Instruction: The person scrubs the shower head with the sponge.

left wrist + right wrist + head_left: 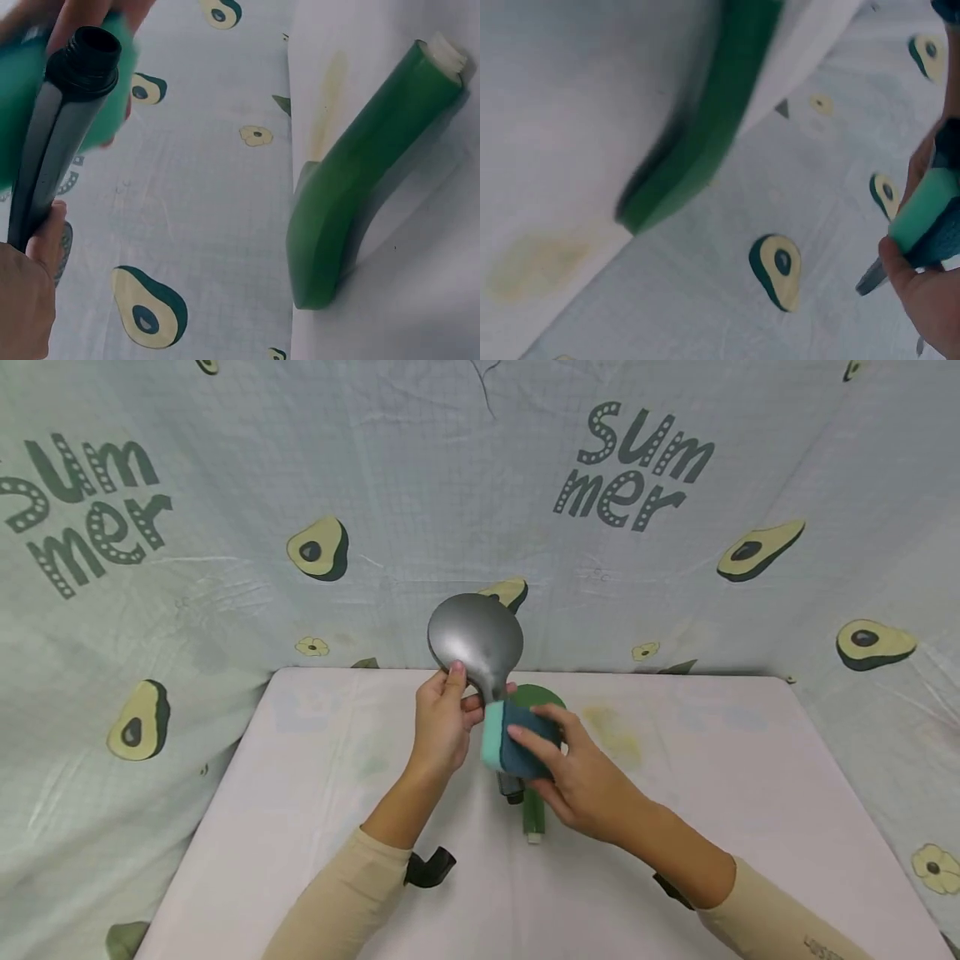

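A grey shower head (476,639) is held up over the table, its round head at the top and its threaded handle end (94,51) pointing down. My left hand (442,727) grips it at the neck, thumb on the back of the round head. My right hand (588,772) pinches a two-layer sponge (528,742), light teal on one side and dark blue on the other. The teal side lies against the handle and hides its middle part. Behind the sponge, a green shower head (534,814) lies on the table, partly covered in the head view.
The pale table (330,777) ends at a hanging cloth (420,510) printed with avocados and lettering. A yellowish stain (615,735) marks the tabletop right of the green shower head. A black curved piece (431,868) shows beside the left sleeve.
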A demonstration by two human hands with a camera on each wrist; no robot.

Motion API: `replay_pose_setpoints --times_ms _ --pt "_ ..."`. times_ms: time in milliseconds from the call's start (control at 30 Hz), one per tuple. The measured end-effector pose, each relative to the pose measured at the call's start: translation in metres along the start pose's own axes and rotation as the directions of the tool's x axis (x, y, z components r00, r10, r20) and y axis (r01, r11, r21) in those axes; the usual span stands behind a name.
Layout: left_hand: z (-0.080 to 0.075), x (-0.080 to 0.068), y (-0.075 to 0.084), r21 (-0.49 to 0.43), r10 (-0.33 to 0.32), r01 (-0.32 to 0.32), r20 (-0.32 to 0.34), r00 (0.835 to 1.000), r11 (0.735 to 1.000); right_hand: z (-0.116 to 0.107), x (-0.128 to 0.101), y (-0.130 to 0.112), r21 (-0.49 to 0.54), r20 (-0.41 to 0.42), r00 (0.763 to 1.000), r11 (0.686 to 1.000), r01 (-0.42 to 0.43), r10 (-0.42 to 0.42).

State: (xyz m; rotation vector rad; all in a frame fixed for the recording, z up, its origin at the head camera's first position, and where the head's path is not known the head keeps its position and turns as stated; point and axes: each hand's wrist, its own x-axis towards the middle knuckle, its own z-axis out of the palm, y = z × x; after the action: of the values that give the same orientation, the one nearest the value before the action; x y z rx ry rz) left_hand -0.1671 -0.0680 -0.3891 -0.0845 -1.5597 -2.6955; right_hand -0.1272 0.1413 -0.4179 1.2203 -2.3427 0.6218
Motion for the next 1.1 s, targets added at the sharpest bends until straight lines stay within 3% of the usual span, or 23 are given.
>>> replay_pose_setpoints --times_ms 133,267,433,533,700,800,933,1033,1100 --pt "0.007 -0.005 -0.002 -0.024 0.001 -0.001 0.0 1.0 1.0 -0.006 0.024 0.008 0.092 -0.061 0.982 0.98 -0.174 0.18" --pt "0.011 -0.007 -0.001 -0.05 0.01 -0.009 0.008 1.0 0.999 -0.01 0.03 0.009 0.165 -0.031 0.963 0.952 -0.258 0.267" --pt "0.007 -0.004 0.002 -0.069 0.042 -0.041 0.008 0.999 0.997 -0.003 0.005 0.005 0.276 0.086 0.97 0.93 -0.244 0.229" --pt "0.004 0.0 0.006 -0.094 0.073 -0.07 0.025 0.997 0.993 0.005 -0.017 0.002 0.369 0.139 0.972 0.901 -0.229 0.19" --pt "0.005 0.001 0.009 -0.11 0.097 -0.089 0.069 0.993 0.99 0.014 -0.043 0.002 0.464 0.144 0.977 0.862 -0.206 0.156" --pt "0.009 -0.002 0.009 -0.112 0.106 -0.096 0.087 0.991 0.989 0.012 -0.037 0.005 0.431 0.086 0.987 0.888 -0.163 0.139" --pt "0.015 -0.005 0.008 -0.068 0.098 -0.094 0.061 0.993 0.993 0.003 -0.009 0.008 0.227 -0.027 0.988 0.964 -0.139 0.149" --pt "0.019 -0.006 0.007 -0.031 0.08 -0.08 0.019 0.997 0.996 -0.004 0.01 0.009 0.088 -0.084 0.982 0.983 -0.161 0.169" --pt "0.02 -0.006 0.007 -0.017 0.07 -0.07 -0.006 0.998 0.997 -0.009 0.018 0.009 0.054 -0.086 0.983 0.986 -0.158 0.162"
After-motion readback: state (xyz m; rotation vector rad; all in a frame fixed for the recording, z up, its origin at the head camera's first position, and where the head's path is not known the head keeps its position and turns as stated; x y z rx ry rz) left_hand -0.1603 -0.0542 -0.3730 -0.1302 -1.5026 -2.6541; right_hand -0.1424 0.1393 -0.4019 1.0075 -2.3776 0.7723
